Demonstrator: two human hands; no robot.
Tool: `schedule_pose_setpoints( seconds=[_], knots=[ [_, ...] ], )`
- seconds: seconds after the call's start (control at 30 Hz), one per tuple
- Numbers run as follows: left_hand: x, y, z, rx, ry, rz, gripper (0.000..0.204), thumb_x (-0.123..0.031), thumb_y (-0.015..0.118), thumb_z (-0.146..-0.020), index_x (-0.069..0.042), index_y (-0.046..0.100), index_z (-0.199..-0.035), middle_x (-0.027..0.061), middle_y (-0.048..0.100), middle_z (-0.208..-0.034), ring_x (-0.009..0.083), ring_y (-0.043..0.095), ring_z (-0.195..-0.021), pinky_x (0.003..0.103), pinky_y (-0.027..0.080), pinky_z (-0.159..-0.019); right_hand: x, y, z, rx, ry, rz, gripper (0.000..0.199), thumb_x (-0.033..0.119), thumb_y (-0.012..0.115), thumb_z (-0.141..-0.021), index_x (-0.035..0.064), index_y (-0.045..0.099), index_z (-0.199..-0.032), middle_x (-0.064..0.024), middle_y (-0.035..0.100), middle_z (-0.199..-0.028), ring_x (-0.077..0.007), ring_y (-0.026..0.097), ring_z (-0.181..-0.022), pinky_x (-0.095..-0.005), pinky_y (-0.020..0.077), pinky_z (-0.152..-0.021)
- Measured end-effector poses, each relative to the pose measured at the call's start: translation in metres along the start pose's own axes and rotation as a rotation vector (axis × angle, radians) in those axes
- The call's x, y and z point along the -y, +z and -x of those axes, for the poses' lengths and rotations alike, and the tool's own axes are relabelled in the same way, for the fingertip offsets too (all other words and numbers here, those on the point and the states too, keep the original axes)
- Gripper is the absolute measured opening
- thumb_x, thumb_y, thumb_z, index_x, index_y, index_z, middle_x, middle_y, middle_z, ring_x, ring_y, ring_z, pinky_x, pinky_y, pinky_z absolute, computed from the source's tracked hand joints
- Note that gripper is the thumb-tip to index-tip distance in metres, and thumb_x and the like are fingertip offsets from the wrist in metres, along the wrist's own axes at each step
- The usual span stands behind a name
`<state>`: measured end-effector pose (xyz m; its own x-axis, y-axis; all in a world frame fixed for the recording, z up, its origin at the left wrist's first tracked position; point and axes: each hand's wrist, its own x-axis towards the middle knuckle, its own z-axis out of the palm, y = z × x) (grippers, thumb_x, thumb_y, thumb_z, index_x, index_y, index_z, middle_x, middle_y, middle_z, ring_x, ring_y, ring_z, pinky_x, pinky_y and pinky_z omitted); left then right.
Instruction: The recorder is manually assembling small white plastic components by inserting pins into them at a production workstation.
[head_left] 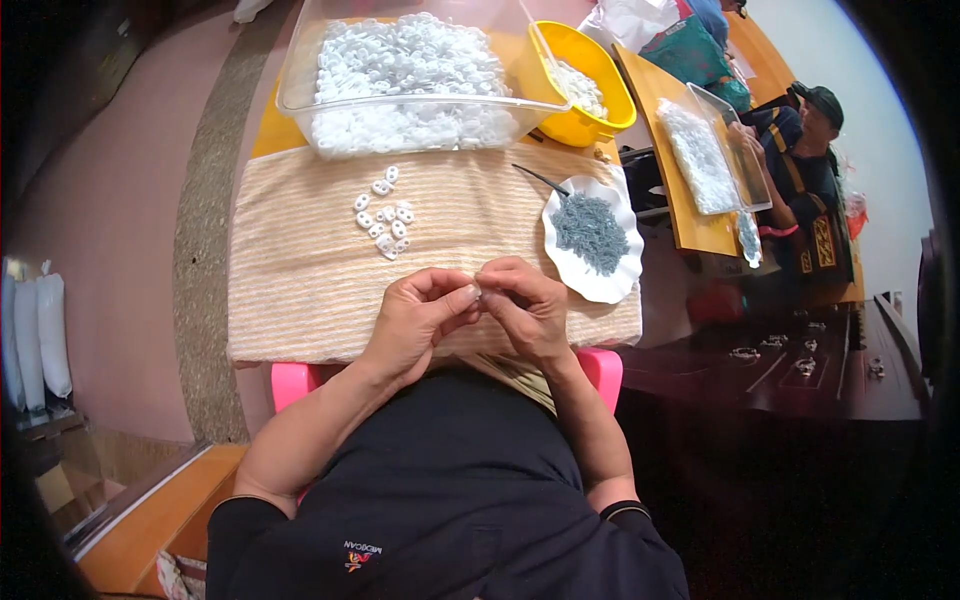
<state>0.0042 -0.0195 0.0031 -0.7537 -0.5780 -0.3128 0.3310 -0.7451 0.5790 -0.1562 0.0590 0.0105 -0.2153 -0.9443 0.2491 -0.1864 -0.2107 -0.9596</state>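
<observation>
Over the near part of a striped cloth point(300, 290), my left hand point(425, 312) and my right hand point(532, 308) meet with their fingertips pinched together. Something tiny and pale may lie between them, but the fingers cover it and I cannot make out its kind. Beyond my left hand, several small white oval plastic pieces with holes point(384, 214) lie in a loose group on the cloth. To the right of my hands sits a white wavy-edged plate point(598, 288), heaped with small grey-blue pieces point(590, 232). A thin black stick-like tool point(540, 178) leans on its far rim.
At the table's far side stands a clear plastic bin point(300, 100) full of white pieces. Beside it is a yellow basin point(624, 110) holding more. Farther right, a person in a dark cap point(818, 104) sits at another table point(700, 232) with a similar clear box point(745, 150).
</observation>
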Motion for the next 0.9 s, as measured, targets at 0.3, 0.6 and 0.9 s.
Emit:
schedule_pose_setpoints(
  seconds=[0.3,0.6,0.9],
  knots=[
    [0.000,0.002,-0.001,-0.057,0.079,-0.027,0.012,0.000,0.065,-0.089,-0.002,0.061,-0.100,0.0066,0.066,-0.087,0.0144,0.066,-0.078,0.026,0.058,-0.074,0.001,-0.002,0.004,0.023,0.039,0.015,0.023,-0.006,0.065,-0.084,-0.0033,0.065,-0.107,-0.0103,0.063,-0.102,-0.0133,0.060,-0.088,-0.0225,0.0483,-0.073],
    [0.000,0.005,0.001,-0.073,0.044,-0.042,0.016,0.001,0.065,-0.088,0.001,0.063,-0.104,0.0082,0.067,-0.090,0.0154,0.067,-0.082,0.029,0.058,-0.079,0.023,-0.051,0.013,-0.087,-0.195,0.593,0.022,-0.012,0.063,-0.081,-0.0023,0.064,-0.101,-0.0129,0.064,-0.094,-0.0208,0.065,-0.082,-0.0270,0.0504,-0.069],
    [0.002,0.008,0.004,-0.047,0.008,-0.061,0.015,0.000,0.065,-0.088,0.001,0.063,-0.104,0.0081,0.066,-0.090,0.0149,0.066,-0.082,0.028,0.058,-0.079,0.040,-0.110,0.028,-0.042,0.022,1.321,0.027,0.026,0.069,-0.085,0.0046,0.068,-0.101,-0.0107,0.063,-0.093,-0.0318,0.061,-0.085,-0.0408,0.0506,-0.072]
  ],
)
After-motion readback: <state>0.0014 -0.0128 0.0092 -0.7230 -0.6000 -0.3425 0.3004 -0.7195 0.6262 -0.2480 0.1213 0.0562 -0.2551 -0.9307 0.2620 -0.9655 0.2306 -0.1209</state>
